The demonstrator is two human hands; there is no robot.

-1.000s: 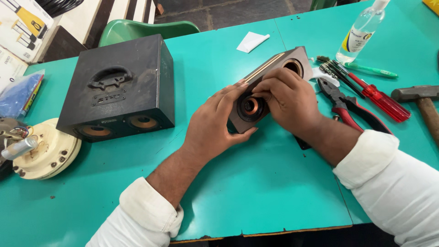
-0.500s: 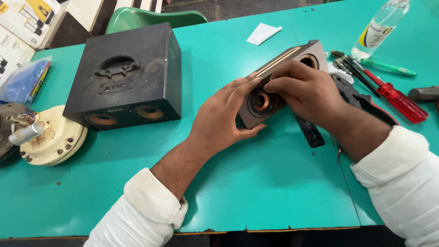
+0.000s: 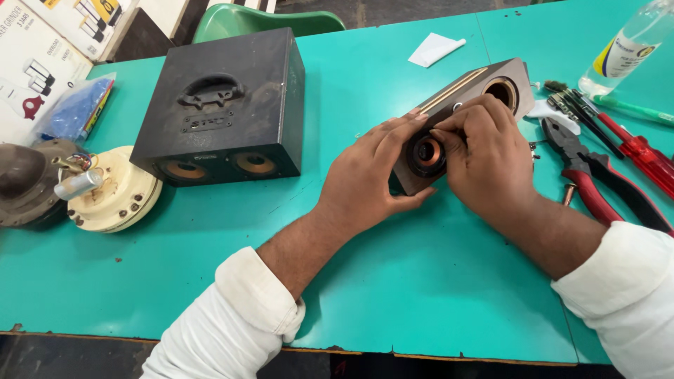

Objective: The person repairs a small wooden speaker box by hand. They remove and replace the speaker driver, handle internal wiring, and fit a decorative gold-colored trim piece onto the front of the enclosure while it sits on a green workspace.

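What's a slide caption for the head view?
Both hands, left hand and right hand, grip a brown speaker box beside a black speaker cabinet.

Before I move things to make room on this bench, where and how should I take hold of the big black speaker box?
Probably by the recessed handle on the black speaker box, coming from above: it sits centred on the upward face, with open table around the box. The left hand and right hand are busy on the brown speaker.
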